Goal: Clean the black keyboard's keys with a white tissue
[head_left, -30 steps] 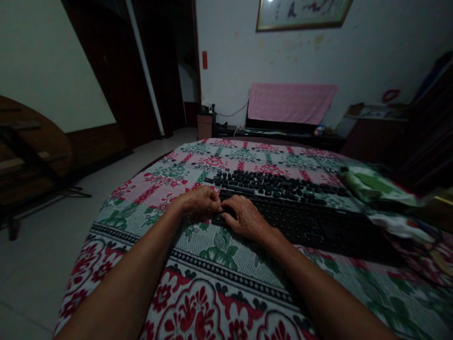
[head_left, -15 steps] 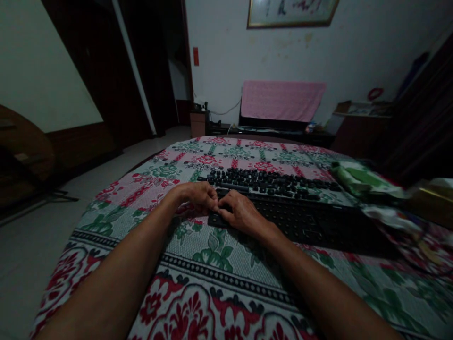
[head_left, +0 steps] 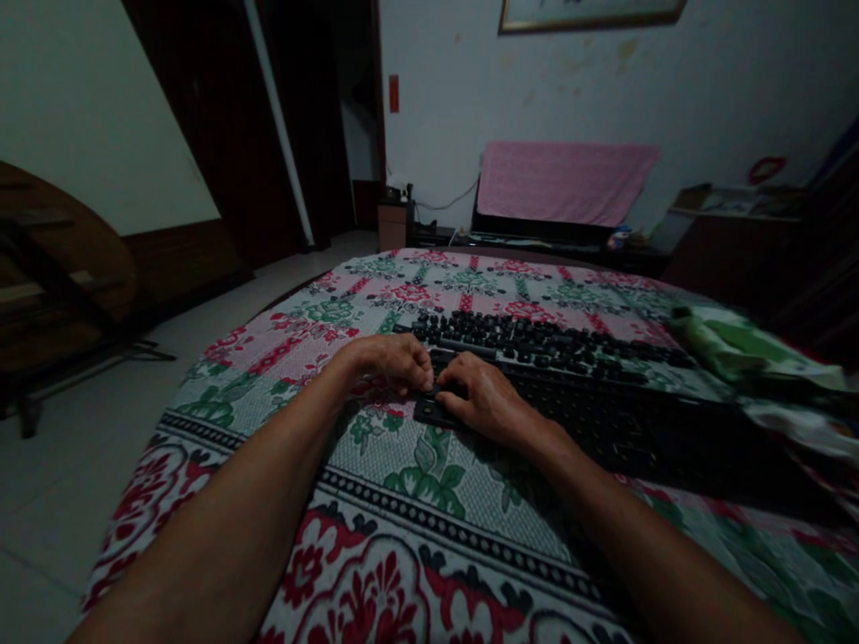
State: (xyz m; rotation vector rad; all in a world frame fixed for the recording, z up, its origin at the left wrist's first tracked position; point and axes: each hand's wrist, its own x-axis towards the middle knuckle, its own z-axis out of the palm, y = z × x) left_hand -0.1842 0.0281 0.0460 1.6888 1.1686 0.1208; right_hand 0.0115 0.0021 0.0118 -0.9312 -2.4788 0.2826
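A black keyboard base (head_left: 604,420) without keycaps lies on the patterned tablecloth, its left end under both my hands. My left hand (head_left: 401,364) is closed, thumb and forefinger pinched at the base's left edge; whatever they hold is too small or hidden to make out. Close beside it, my right hand (head_left: 484,399) rests over the base with forefinger and thumb curled towards the same spot. Their tips nearly meet my left fingertips, and what lies between them is unclear. Just behind the base lie many loose black keycaps (head_left: 530,340), with a long spacebar (head_left: 466,348) among them.
Right of the keycaps lies a green and white plastic packet (head_left: 744,349), with crumpled white material (head_left: 805,429) nearer me. The flowered tablecloth (head_left: 255,394) covers the table. Beyond it, a pink cloth (head_left: 567,183) hangs over a dark screen by the wall.
The view has turned slightly left, so everything sits further right. My right fingertips have drawn a little apart from my left ones; both hands stay at the base's left end.
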